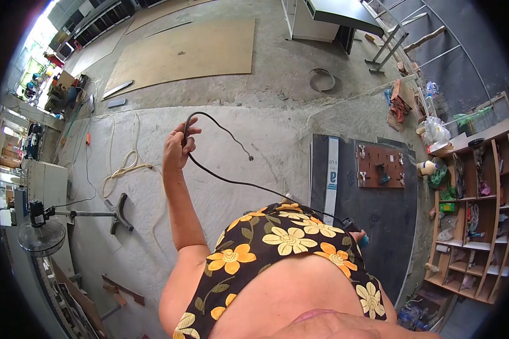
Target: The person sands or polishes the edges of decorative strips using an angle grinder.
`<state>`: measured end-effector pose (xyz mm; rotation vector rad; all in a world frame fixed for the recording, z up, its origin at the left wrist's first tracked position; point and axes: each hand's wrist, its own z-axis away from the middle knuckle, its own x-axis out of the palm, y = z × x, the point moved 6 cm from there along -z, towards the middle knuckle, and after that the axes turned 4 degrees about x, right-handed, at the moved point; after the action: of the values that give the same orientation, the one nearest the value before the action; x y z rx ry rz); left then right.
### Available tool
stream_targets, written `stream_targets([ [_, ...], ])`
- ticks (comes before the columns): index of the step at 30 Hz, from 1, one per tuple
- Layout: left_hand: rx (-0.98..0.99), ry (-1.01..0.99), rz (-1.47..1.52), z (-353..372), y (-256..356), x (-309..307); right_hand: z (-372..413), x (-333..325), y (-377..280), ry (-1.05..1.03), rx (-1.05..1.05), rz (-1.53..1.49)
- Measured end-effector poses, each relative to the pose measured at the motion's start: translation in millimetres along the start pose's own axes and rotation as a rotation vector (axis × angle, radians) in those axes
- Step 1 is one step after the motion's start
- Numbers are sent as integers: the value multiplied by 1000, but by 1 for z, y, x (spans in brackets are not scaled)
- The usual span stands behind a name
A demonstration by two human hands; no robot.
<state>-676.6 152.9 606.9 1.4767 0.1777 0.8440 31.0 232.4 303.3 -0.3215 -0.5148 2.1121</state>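
My left hand (181, 146) is raised out in front. Its fingers are bent around a black power cord (230, 181), and a loop of it arches over the fingers. The cord's free end hangs down to a small plug (250, 158). From my hand the other length runs across to the right, in front of the floral top, to a dark and teal corded tool (348, 222). My right hand (357, 234) grips this tool low at my side. Most of that hand and the tool are hidden behind my body, so the tool's kind cannot be made out.
A brown board with metal fittings (380, 166) lies on dark sheets (373, 214) at right, beside a wooden shelf (475, 220). At left are a standing fan (42, 236) and a pale coiled rope (127, 168). A large tan panel (186, 53) lies ahead.
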Motion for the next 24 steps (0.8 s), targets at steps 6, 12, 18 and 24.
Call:
stream_targets([
  [6, 16, 29, -26, -49, 2, 32, -36, 89, -6, -127, 26, 116],
  [12, 22, 36, -52, -108, 10, 35, -8, 182, 2, -112, -43, 97],
  [18, -12, -6, -70, -201, 18, 16, 4, 259, 36, -164, 34, 188],
  [24, -93, -47, -92, -300, 18, -10, 2, 310, 77, -164, 94, 213],
])
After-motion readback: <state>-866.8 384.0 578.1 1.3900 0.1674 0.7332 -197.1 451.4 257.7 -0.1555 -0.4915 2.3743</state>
